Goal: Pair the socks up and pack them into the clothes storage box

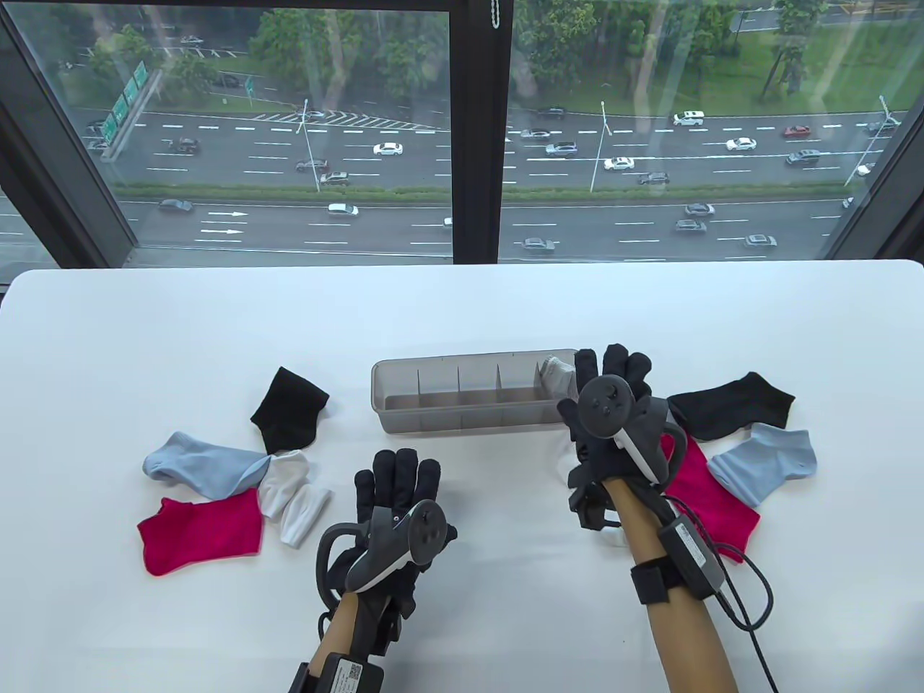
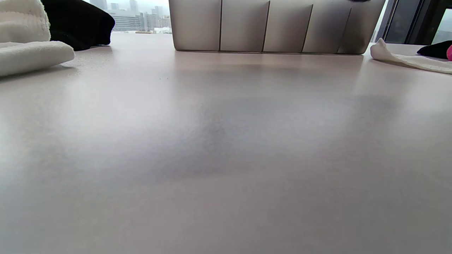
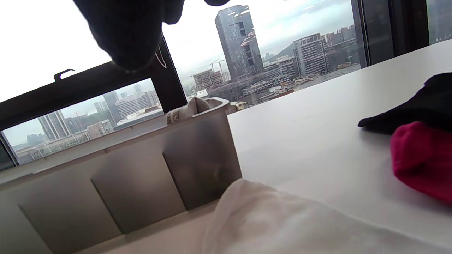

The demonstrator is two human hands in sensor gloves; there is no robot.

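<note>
The grey divided storage box stands mid-table, with a rolled white sock pair in its rightmost compartment. My right hand hovers at that end with fingers straight, holding nothing; in the right wrist view its fingers hang above the box, where the pair pokes out. My left hand lies flat on the table in front of the box. On the left lie black, light blue, white and pink socks. At the right are black, light blue and pink socks.
A white sock lies under my right wrist, mostly hidden in the table view. The left wrist view shows bare tabletop up to the box wall, with white and black socks at its left. A window runs behind the table.
</note>
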